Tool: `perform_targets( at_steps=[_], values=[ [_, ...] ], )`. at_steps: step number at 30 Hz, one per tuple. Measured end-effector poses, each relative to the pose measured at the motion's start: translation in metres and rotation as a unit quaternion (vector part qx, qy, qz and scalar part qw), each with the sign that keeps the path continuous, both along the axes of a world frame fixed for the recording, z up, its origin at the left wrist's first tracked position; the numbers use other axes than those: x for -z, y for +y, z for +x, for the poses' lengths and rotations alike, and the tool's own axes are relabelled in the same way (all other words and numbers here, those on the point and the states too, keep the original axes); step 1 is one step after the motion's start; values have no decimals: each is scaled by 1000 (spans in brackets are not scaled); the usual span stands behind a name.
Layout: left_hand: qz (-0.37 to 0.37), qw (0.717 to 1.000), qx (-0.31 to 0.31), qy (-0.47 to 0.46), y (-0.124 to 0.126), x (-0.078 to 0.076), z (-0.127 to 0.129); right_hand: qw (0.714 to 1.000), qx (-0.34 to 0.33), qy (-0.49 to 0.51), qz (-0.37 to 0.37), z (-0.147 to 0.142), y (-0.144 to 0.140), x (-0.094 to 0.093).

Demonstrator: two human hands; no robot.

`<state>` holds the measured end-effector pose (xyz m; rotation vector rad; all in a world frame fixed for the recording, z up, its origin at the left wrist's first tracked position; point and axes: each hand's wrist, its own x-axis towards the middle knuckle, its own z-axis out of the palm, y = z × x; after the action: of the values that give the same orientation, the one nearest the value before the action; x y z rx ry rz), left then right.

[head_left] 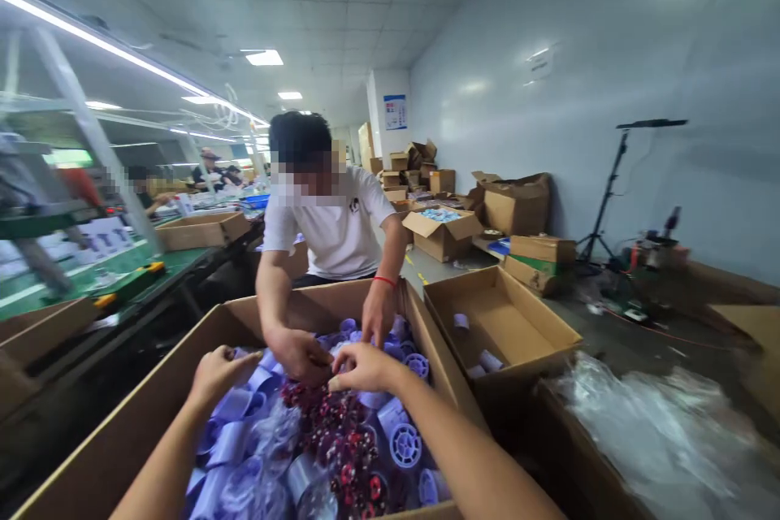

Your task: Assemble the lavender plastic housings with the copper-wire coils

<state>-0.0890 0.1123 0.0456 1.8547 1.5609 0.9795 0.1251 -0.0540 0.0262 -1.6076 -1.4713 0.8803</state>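
My left hand [220, 372] reaches into a large cardboard box [127, 422] full of pale lilac plastic cups [240, 422], its fingers closed around one near the box's far left. My right hand [359, 366] hovers over the middle of the pile, fingers pinched together above a cluster of dark red and black small parts [341, 439]; what it grips is hidden. Across the box, a person in a white T-shirt [335, 227] has both hands in the same pile, one hand [301, 353] almost touching my right hand.
A smaller open carton [517, 325] holding a few white cups stands right of the big box. Clear plastic bags [670, 439] lie at lower right. Stacked cartons line the far wall, beside a black tripod [603, 203]. A green conveyor bench [91, 276] runs along the left.
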Motion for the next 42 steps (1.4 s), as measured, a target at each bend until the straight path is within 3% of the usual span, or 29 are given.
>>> perform_targets(
  at_steps=[3,4,6,9,11,14,16,18,26,35,42],
  values=[
    [16,999,1,-49,-14,-7,5,993,11,111,45,7,-1,2],
    [17,994,29,-105,-17,-7,8,988,13,145,59,9,-1,2],
    [3,974,78,-212,-22,-6,14,974,22,206,89,13,-2,1],
    [-15,946,117,-302,-27,-6,15,953,41,273,122,15,-3,-2],
    [-83,896,235,-366,-31,-6,11,943,50,298,137,14,-4,-3],
    [-241,782,457,-350,-40,-2,8,930,63,327,154,9,-3,-2],
    [-318,726,533,-297,-47,3,11,926,73,333,163,6,-1,1],
    [-357,702,557,-264,-53,7,18,932,77,308,177,3,2,6],
    [-341,721,529,-289,-58,8,34,956,58,222,184,0,3,18],
    [-339,732,507,-303,-59,9,28,958,76,157,227,-6,-5,12],
    [-322,734,491,-342,-54,15,30,976,40,94,195,-12,-12,2]
  ],
)
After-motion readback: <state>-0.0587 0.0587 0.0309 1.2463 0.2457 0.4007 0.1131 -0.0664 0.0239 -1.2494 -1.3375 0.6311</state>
